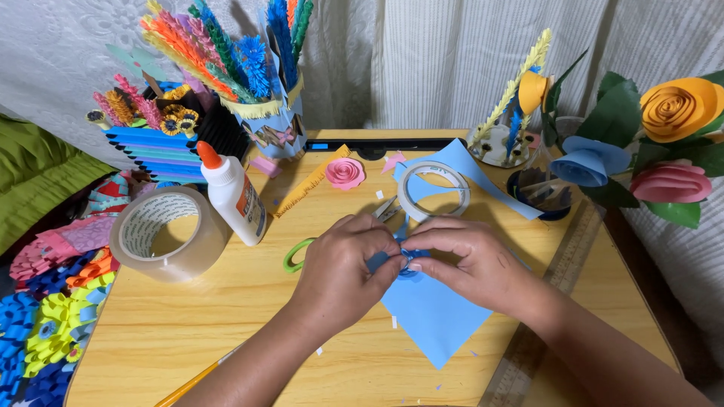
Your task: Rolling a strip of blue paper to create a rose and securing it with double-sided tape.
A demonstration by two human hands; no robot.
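Note:
Both hands meet over the middle of a wooden table point(226, 316). My left hand point(343, 267) and my right hand point(471, 260) pinch a small rolled blue paper piece point(409, 260) between their fingertips. Under the hands lies a sheet of blue paper point(434, 316) with one corner pointing toward me. Green-handled scissors point(298, 256) lie partly hidden behind my left hand, blades toward a small white tape roll point(434, 191).
A big clear tape roll point(167, 234) and a white glue bottle with orange cap point(235, 194) stand at left. A pink paper rose point(345, 172), paper flower bouquets point(664, 143), colourful paper crafts point(219, 68) and a wooden ruler point(554, 294) surround the work area. A pencil point(196, 380) lies near the front edge.

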